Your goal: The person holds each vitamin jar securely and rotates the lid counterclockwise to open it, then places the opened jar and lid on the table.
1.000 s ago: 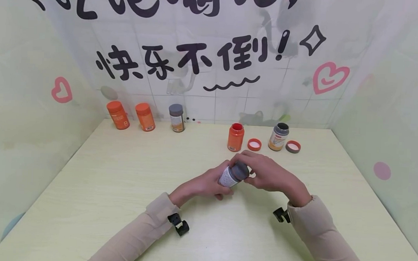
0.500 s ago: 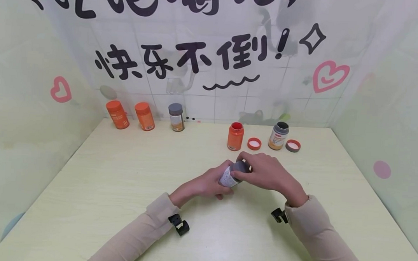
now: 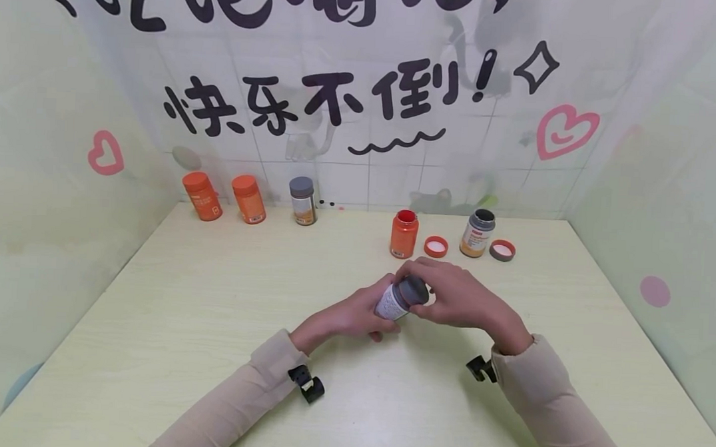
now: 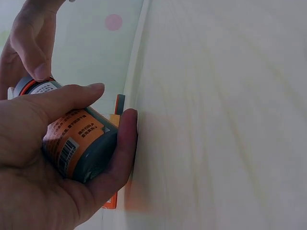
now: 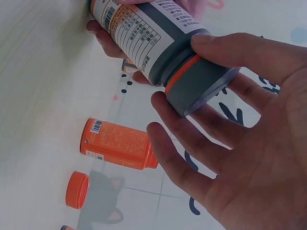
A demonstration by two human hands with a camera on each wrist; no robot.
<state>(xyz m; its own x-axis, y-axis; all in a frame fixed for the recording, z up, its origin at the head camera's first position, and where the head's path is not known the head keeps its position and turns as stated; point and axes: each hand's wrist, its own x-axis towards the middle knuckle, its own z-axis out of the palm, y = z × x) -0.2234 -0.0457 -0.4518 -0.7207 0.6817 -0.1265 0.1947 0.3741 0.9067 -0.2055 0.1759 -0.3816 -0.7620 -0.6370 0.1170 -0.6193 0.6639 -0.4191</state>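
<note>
My left hand [image 3: 354, 312] grips a grey pill bottle [image 3: 388, 305] by its body, thumb on one side and fingers on the other. The bottle leans over to the right, above the table. Its grey lid [image 5: 199, 86], with an orange ring at the lower edge, sits on the neck. My right hand [image 3: 463, 299] holds that lid between thumb and fingertips. Seen from the right wrist, the palm stands apart from the lid's top. White and orange label panels show on the bottle in both wrist views.
Along the back of the table [image 3: 260, 272] stand two capped orange bottles [image 3: 202, 197] and a capped grey bottle [image 3: 303, 202]. Farther right are an uncapped orange bottle [image 3: 403, 236], its upturned lid [image 3: 435, 247], an uncapped grey bottle [image 3: 477, 235] and another upturned lid [image 3: 502, 250].
My right fingers shifted round the lid: half a second ago the thumb reached over its near side, and now it is back at the lower edge. The left hand and bottle stayed nearly still.
</note>
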